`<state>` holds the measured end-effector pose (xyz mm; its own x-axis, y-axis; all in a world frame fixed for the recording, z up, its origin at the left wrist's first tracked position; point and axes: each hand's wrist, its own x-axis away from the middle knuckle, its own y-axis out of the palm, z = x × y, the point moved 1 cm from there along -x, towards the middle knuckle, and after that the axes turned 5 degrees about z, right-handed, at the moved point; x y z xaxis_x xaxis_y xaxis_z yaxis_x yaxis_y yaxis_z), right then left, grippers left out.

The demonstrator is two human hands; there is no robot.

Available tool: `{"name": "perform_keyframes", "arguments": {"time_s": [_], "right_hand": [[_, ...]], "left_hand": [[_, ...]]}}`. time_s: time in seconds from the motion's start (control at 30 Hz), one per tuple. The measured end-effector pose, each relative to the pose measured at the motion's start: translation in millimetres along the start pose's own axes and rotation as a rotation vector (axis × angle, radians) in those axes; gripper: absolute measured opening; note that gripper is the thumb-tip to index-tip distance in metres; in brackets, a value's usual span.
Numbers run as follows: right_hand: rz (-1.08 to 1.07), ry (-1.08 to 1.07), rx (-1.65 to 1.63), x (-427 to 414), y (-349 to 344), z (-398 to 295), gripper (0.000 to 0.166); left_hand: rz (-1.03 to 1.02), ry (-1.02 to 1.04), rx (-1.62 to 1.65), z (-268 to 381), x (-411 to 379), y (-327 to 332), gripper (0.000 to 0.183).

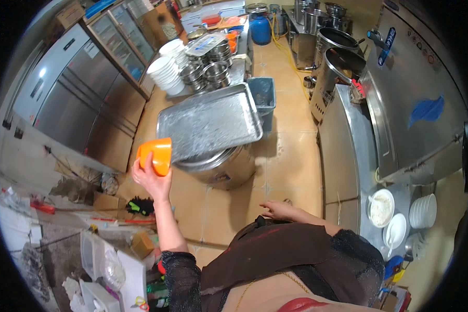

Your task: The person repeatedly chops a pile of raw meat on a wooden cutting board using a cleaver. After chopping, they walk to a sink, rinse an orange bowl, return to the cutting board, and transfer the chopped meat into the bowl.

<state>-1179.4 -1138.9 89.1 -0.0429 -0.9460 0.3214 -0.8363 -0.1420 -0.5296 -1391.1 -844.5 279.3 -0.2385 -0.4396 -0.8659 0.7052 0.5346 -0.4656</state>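
My left hand (153, 182) is raised over the floor and grips an orange plastic bowl (163, 156), tipped on its side. Just beyond it, a large metal sheet pan (210, 121) lies tilted across the top of a round stainless steel drum (228, 171). The bowl overlaps the pan's near left corner in the picture, and I cannot tell if they touch. My right hand (275, 210) hangs low in front of the dark brown apron (273, 245). Its fingers are loosely apart, and it holds nothing that I can see.
Stacked white bowls (165, 76) and steel pots (216, 74) crowd the table beyond the pan. A grey bin (262, 93) stands beside it. Steel refrigerators (85, 89) line the left; tall cookers (337, 74) and a steel counter (353, 117) line the right. Yellow hoses (284, 50) cross the floor.
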Motion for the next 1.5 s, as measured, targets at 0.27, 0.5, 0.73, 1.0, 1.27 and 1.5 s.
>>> {"name": "perform_keyframes", "arguments": {"time_s": [0.27, 0.5, 0.73, 1.0, 1.27, 1.5], "right_hand": [[0.307, 0.338, -0.126, -22, -167, 200, 0.050], [0.110, 0.003, -0.401, -141, -351, 162, 0.051], [0.030, -0.105, -0.620, -223, -522, 194, 0.050], [0.536, 0.130, -1.103, -284, -664, 308, 0.045], [0.767, -0.018, -0.767, -400, -867, 389, 0.034], [0.244, 0.016, -0.440, -517, -1003, 376, 0.040]], "left_hand": [[0.003, 0.157, -0.216, 52, 4, 184, 0.066], [-0.068, -1.364, 1.380, 153, -57, 290, 0.049], [-0.571, -1.577, 1.664, 302, -73, 501, 0.053], [-0.775, -1.214, 1.580, 430, -102, 745, 0.081], [-1.130, -1.012, 1.222, 448, -190, 941, 0.069], [-1.271, -0.885, 1.162, 424, -305, 1007, 0.071]]}}
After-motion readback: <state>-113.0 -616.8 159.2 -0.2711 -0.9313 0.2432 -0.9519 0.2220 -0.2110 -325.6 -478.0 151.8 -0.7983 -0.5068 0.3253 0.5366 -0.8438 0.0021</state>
